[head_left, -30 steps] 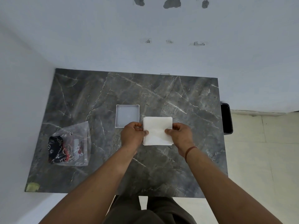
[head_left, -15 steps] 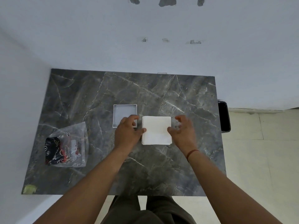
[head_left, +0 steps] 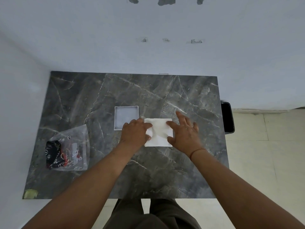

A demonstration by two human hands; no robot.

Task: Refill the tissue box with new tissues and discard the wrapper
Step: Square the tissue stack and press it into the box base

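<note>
A square stack of white tissues (head_left: 159,133) lies flat on the dark marble table (head_left: 165,171), with a soft dent in its middle. My left hand (head_left: 134,132) covers the stack's left edge, forefinger and thumb closed on it. My right hand (head_left: 184,130) rests at the right edge with its fingers spread, thumb and forefinger touching the tissues. The white square tissue box (head_left: 126,116) sits open and looks empty just behind my left hand, which hides its near right corner. The clear plastic wrapper (head_left: 69,149) with black and red print lies at the left.
A black bin (head_left: 228,119) stands on the floor against the table's right edge. White walls close off the back and left sides. A yellowish scrap of tape (head_left: 30,193) marks the near left corner. Tiled floor lies to the right.
A second ago both hands pinched the stack's sides. They then let go and spread, and have now come back down on its left and right edges; the stack has stayed in place.
</note>
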